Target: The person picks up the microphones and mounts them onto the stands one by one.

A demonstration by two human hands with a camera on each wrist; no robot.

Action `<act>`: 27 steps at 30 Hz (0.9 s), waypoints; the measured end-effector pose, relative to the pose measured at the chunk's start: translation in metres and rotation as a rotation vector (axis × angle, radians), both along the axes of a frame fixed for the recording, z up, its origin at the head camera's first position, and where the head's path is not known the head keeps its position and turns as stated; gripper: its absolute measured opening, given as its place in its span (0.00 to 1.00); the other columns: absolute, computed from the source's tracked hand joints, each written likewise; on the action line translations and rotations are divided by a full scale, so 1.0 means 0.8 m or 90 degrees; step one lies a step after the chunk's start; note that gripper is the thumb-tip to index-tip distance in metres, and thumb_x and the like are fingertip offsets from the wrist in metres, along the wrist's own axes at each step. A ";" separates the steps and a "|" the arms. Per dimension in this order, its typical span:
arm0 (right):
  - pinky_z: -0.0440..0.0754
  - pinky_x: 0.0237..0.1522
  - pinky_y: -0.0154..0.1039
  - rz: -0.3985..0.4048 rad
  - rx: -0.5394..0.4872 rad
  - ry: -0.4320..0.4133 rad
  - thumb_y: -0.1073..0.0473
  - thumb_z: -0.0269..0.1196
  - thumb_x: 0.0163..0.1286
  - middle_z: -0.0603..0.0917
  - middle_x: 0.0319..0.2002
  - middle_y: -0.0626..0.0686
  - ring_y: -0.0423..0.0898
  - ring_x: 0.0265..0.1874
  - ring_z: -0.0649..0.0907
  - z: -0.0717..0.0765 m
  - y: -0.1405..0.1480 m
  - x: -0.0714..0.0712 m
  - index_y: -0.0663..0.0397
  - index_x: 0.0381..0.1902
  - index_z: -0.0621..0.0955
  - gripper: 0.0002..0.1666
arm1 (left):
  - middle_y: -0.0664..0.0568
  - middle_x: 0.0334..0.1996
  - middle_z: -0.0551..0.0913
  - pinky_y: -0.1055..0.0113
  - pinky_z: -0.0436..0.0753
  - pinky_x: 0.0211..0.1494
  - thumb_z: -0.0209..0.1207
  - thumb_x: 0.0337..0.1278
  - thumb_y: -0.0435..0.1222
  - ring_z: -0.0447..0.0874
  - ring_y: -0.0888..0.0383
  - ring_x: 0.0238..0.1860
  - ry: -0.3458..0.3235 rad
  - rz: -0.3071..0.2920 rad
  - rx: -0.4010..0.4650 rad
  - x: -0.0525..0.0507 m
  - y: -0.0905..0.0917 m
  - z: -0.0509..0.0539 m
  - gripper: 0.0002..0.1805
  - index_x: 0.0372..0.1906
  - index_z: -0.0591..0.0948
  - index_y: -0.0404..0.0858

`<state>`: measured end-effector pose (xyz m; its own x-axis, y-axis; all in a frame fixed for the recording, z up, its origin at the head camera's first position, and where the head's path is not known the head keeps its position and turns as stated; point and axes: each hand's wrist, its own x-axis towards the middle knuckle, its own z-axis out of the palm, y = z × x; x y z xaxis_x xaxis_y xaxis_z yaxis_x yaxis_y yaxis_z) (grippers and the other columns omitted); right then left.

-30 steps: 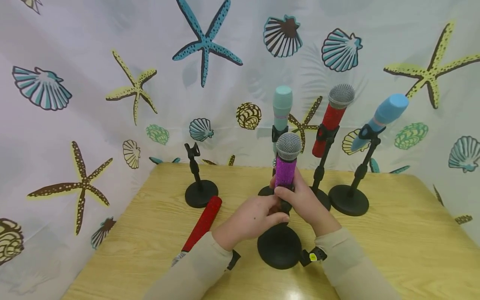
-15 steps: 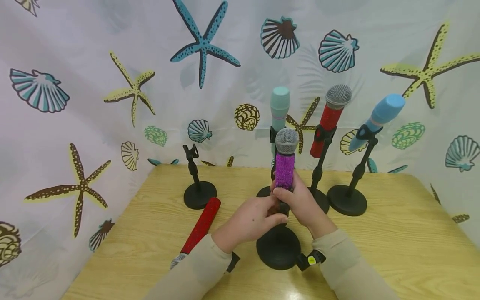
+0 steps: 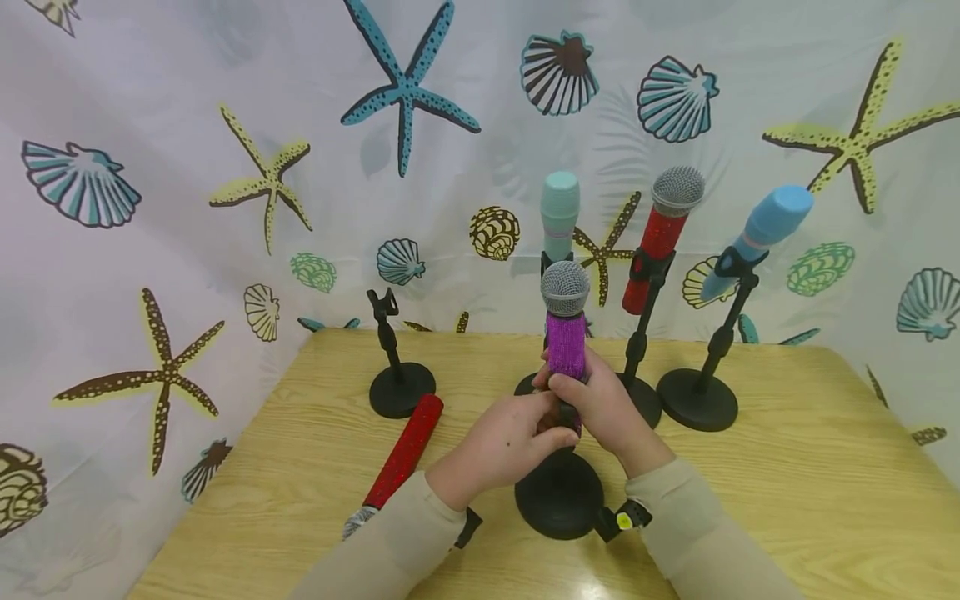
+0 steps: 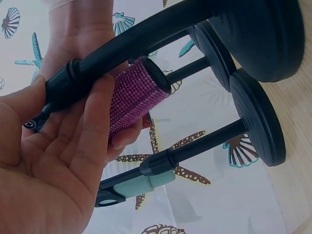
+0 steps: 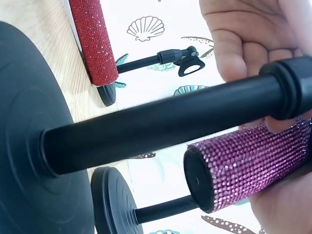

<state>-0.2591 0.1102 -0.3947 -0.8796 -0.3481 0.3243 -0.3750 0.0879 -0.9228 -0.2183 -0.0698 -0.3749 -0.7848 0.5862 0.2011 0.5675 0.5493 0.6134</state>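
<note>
A microphone [image 3: 566, 342] with a glittery purple handle and silver mesh head stands nearly upright in front of me in the head view. My right hand [image 3: 611, 408] grips its handle. My left hand [image 3: 504, 442] holds the top of a black desktop microphone stand [image 3: 558, 496], thumb and fingers around the collar below its clip. In the left wrist view the purple handle's lower end [image 4: 139, 92] sticks out beside the pole. The right wrist view shows that handle [image 5: 248, 168] alongside the pole [image 5: 161, 126]. Hands hide most of the clip.
Behind stand mounted mint [image 3: 561, 212], red [image 3: 654, 242] and blue [image 3: 765, 225] microphones. An unoccupied stand [image 3: 397, 375] is at back left. Another red microphone [image 3: 408, 446] lies near my left forearm on the wooden table [image 3: 810, 467]. A patterned curtain [image 3: 480, 150] hangs behind.
The purple microphone has shifted slightly left and stands more upright; a bit of its purple handle now shows below the hands. Both hands keep their grips.
</note>
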 end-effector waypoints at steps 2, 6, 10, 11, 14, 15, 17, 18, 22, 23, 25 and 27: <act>0.82 0.47 0.48 0.008 -0.007 0.014 0.37 0.60 0.73 0.86 0.43 0.56 0.53 0.48 0.84 -0.002 0.001 0.001 0.59 0.58 0.74 0.33 | 0.63 0.34 0.84 0.75 0.79 0.37 0.64 0.68 0.44 0.79 0.69 0.32 0.002 -0.002 0.006 0.001 0.000 -0.001 0.10 0.47 0.80 0.45; 0.82 0.47 0.46 0.032 -0.041 0.036 0.34 0.62 0.71 0.87 0.44 0.56 0.54 0.46 0.85 -0.005 0.001 0.001 0.61 0.55 0.77 0.35 | 0.64 0.33 0.83 0.75 0.79 0.35 0.65 0.67 0.44 0.78 0.69 0.31 0.008 -0.003 0.014 0.001 0.000 -0.002 0.09 0.44 0.80 0.45; 0.82 0.49 0.44 0.074 -0.081 0.060 0.32 0.63 0.68 0.88 0.44 0.57 0.54 0.47 0.86 -0.010 0.002 0.000 0.60 0.52 0.78 0.36 | 0.65 0.32 0.83 0.75 0.78 0.35 0.65 0.67 0.45 0.77 0.69 0.30 0.011 0.002 0.024 0.002 0.001 -0.005 0.08 0.43 0.81 0.46; 0.82 0.50 0.43 0.084 -0.087 0.065 0.31 0.62 0.67 0.88 0.44 0.57 0.53 0.47 0.86 -0.011 0.003 -0.001 0.61 0.52 0.78 0.37 | 0.65 0.31 0.82 0.74 0.78 0.34 0.65 0.67 0.45 0.77 0.69 0.29 0.015 0.001 0.027 0.003 0.001 -0.006 0.08 0.42 0.82 0.46; 0.82 0.50 0.42 0.101 -0.096 0.067 0.29 0.62 0.65 0.88 0.43 0.58 0.52 0.46 0.86 -0.013 0.004 -0.003 0.62 0.52 0.78 0.41 | 0.65 0.30 0.81 0.74 0.77 0.31 0.66 0.66 0.45 0.75 0.68 0.28 0.022 0.001 0.042 0.003 0.003 -0.011 0.07 0.40 0.82 0.47; 0.82 0.50 0.42 0.102 -0.092 0.067 0.29 0.61 0.65 0.87 0.43 0.58 0.52 0.46 0.86 -0.013 0.004 -0.004 0.63 0.52 0.77 0.42 | 0.65 0.29 0.81 0.74 0.77 0.31 0.66 0.66 0.45 0.74 0.68 0.27 0.024 0.001 0.045 0.004 0.004 -0.012 0.07 0.40 0.82 0.47; 0.82 0.50 0.42 0.098 -0.079 0.067 0.29 0.60 0.66 0.87 0.43 0.59 0.53 0.46 0.86 -0.012 0.005 -0.005 0.64 0.55 0.76 0.43 | 0.64 0.27 0.79 0.74 0.76 0.29 0.65 0.66 0.45 0.73 0.68 0.26 0.022 0.003 0.052 0.003 0.004 -0.013 0.07 0.39 0.82 0.47; 0.82 0.49 0.43 0.092 -0.071 0.066 0.29 0.60 0.66 0.86 0.44 0.60 0.53 0.46 0.86 -0.011 0.005 -0.006 0.64 0.56 0.76 0.44 | 0.63 0.27 0.79 0.74 0.76 0.30 0.65 0.67 0.45 0.73 0.67 0.26 0.017 0.006 0.057 0.002 0.005 -0.014 0.07 0.39 0.82 0.46; 0.81 0.50 0.43 0.052 -0.015 0.080 0.28 0.59 0.66 0.86 0.47 0.59 0.54 0.49 0.85 -0.005 0.009 -0.009 0.60 0.59 0.75 0.43 | 0.62 0.27 0.79 0.73 0.77 0.32 0.64 0.68 0.45 0.74 0.66 0.28 -0.007 0.008 0.075 -0.001 0.004 -0.015 0.08 0.42 0.83 0.46; 0.81 0.50 0.43 0.043 -0.003 0.080 0.28 0.59 0.66 0.86 0.48 0.58 0.53 0.50 0.85 -0.004 0.010 -0.009 0.58 0.59 0.76 0.42 | 0.63 0.28 0.79 0.73 0.78 0.33 0.63 0.68 0.45 0.75 0.66 0.29 -0.013 0.006 0.078 -0.002 0.004 -0.016 0.08 0.43 0.83 0.46; 0.80 0.52 0.43 0.042 0.007 0.082 0.31 0.60 0.69 0.86 0.49 0.58 0.53 0.51 0.84 0.000 0.012 -0.009 0.56 0.59 0.76 0.38 | 0.63 0.29 0.80 0.73 0.78 0.34 0.62 0.70 0.45 0.75 0.66 0.30 -0.024 0.001 0.081 -0.003 0.004 -0.016 0.09 0.45 0.83 0.46; 0.80 0.52 0.44 0.054 0.002 0.076 0.36 0.61 0.72 0.86 0.48 0.58 0.52 0.51 0.84 0.002 0.013 -0.009 0.55 0.59 0.76 0.32 | 0.63 0.31 0.81 0.72 0.79 0.36 0.62 0.70 0.45 0.77 0.66 0.31 -0.034 -0.005 0.081 -0.004 0.004 -0.017 0.09 0.46 0.84 0.45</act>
<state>-0.2665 0.1205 -0.3927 -0.8025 -0.4206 0.4232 -0.4878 0.0540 -0.8713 -0.2214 -0.0667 -0.3884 -0.7921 0.5648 0.2316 0.5357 0.4611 0.7074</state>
